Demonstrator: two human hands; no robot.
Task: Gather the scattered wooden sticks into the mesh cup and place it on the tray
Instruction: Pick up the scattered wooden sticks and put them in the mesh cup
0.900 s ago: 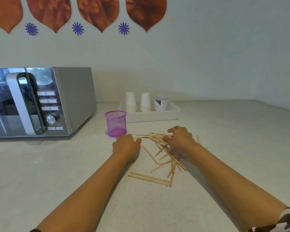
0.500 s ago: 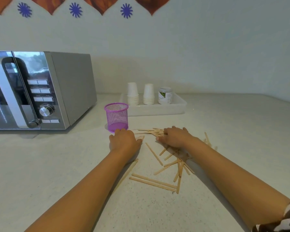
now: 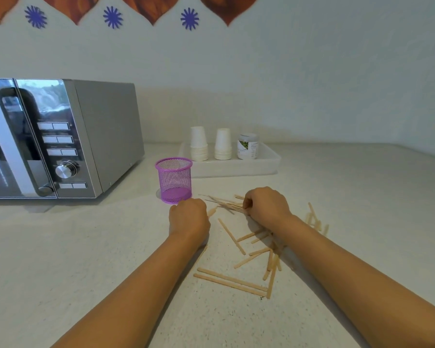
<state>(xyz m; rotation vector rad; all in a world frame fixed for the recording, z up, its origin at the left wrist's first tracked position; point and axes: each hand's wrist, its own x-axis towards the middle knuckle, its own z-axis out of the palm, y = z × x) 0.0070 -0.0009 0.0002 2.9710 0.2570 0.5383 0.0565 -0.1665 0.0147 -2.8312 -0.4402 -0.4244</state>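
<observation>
A purple mesh cup (image 3: 174,180) stands upright and empty on the pale counter, just in front of a white tray (image 3: 270,163). Several wooden sticks (image 3: 231,282) lie scattered on the counter to the right of the cup. My left hand (image 3: 188,217) rests curled on the counter just in front of the cup, with a stick end poking out at its right side. My right hand (image 3: 265,205) is curled over a bunch of sticks (image 3: 227,204) that point left from its fingers. More sticks (image 3: 314,219) lie beyond my right wrist.
A silver microwave (image 3: 60,139) stands at the left. In the tray stand two stacks of white paper cups (image 3: 199,146) and a small jar (image 3: 248,146). The wall runs close behind the tray.
My right hand has closed its fingers over the bunch of sticks. My left hand has barely moved. The camera has tilted down a little.
</observation>
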